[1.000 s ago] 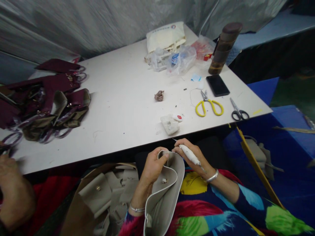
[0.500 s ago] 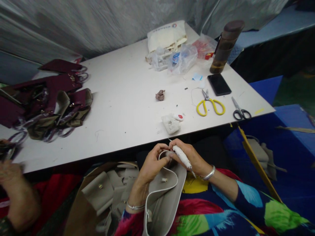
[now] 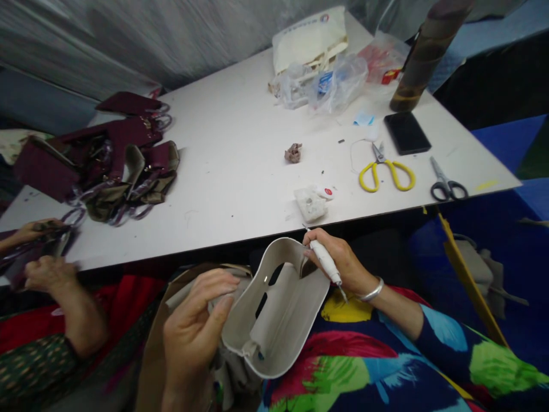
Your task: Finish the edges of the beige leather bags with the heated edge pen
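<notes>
A grey-beige handbag [image 3: 278,309] rests tilted on the lap, its mouth facing up so the hollow inside shows. My right hand [image 3: 337,257] is closed around a pointed tool with a white handle [image 3: 325,261], which has a thin metal tip at each end. Those same fingers are at the bag's upper right rim; whether they also pinch it is hard to tell. To the left of the bag, my left hand [image 3: 197,332] has its fingers apart and holds nothing. Its fingertips are close to the bag's left side.
On the white table [image 3: 223,177] lie yellow-handled scissors [image 3: 386,171], black-handled scissors [image 3: 448,186], a phone [image 3: 406,133] and a white block [image 3: 309,205]. A bottle [image 3: 422,63] stands behind. Maroon bags [image 3: 124,143] are piled left, beside a co-worker's hands [image 3: 51,274].
My left hand has let go of the bag's rim and moved left, opening its fingers. The bag's mouth has spread wider. The tool stays in my right hand. The view has shifted.
</notes>
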`<state>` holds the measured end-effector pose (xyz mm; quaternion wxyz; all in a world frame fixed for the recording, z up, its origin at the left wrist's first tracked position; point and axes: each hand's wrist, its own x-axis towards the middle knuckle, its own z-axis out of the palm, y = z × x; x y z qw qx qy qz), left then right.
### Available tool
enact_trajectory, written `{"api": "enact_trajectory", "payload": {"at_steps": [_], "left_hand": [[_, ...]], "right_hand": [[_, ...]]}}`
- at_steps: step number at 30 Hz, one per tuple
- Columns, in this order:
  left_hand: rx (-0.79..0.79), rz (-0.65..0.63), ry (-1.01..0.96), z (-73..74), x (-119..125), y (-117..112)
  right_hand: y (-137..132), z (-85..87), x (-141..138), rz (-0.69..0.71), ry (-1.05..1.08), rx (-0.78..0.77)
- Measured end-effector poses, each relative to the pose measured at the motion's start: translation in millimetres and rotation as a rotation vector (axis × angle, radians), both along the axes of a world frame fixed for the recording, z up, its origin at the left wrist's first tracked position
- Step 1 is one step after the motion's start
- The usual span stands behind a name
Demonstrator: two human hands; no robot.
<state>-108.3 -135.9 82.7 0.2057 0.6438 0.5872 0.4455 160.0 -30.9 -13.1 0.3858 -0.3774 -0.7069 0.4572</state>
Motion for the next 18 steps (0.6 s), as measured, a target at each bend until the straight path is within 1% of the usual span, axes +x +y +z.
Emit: {"api": "enact_trajectory", "payload": {"at_steps": [3, 6, 9, 13, 15, 18], "left_hand": [[-0.051, 0.106, -0.001, -6.7, -2.6, -12.1], [-0.11, 0.163, -0.034, -15.0, -4.3, -20.9], [-0.14, 0.18, -0.064, -18.6, -5.6, -28.0], [-0.151, 0.179, -0.077, -17.3, -7.5, -34.4], [-0.143, 0.176, -0.085, -17.3, -8.3, -34.9], [-0.096, 0.173, -0.15, -20.0, -8.4, -30.9]], "right_hand": [[-2.0, -1.3, 1.6, -0.018, -0.023, 0.005], [-4.0, -2.6, 3.1, -0.027, -0.044, 0.012], [-5.4, -3.6, 4.2, -0.028, -0.053, 0.022], [-6.2, -6.0, 3.6, -0.032, -0.052, 0.033], [-6.9, -6.6, 3.4, -0.036, -0.044, 0.024], [-10.3, -3.9, 6.0, -0.05, -0.035, 0.013]]}}
